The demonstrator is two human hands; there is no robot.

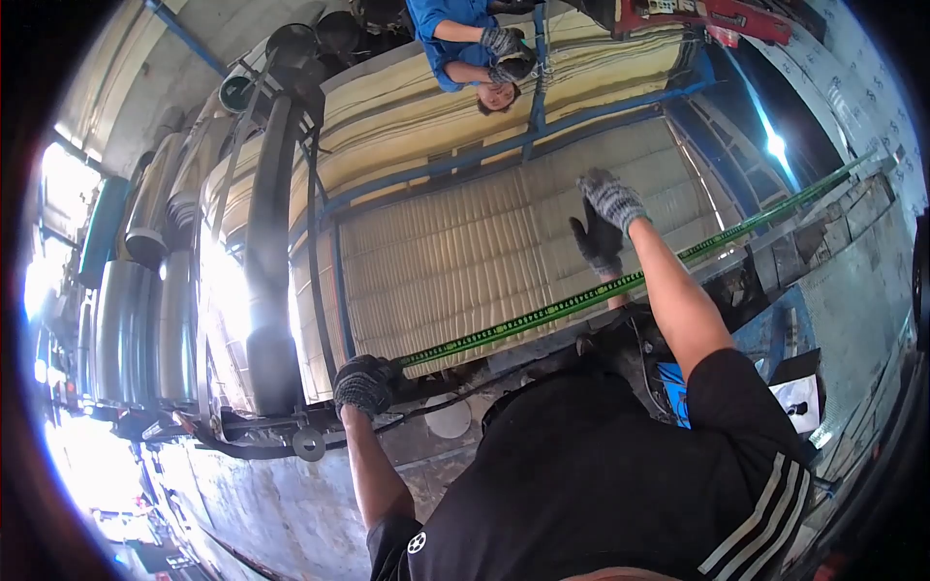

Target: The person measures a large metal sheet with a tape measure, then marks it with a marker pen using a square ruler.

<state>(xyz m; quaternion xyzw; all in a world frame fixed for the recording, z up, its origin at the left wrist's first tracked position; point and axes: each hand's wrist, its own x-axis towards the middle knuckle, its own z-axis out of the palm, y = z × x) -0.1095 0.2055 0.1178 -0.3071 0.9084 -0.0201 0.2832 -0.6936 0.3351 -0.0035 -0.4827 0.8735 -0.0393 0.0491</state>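
Note:
A long green measuring tape [523, 321] with black markings stretches across the near side of a shiny, mirror-like sheet [436, 281]. My left hand [364, 383], in a dark grey knit glove, is closed around the tape's left end. Over the sheet, my right hand [612, 199] is raised in a grey glove with its fingers stretched out, apart from the tape. Below it shows a dark-palmed hand that looks like its reflection. The tape passes under my right forearm and runs on to the far right.
A person in blue [449, 29] with gloved hands appears upside down at the top, seemingly reflected. Large metal cylinders [126, 324] stand at the left. Red equipment [751, 21] is at the upper right. A blue box [672, 391] lies beside my right arm. A dark cable runs along the near edge.

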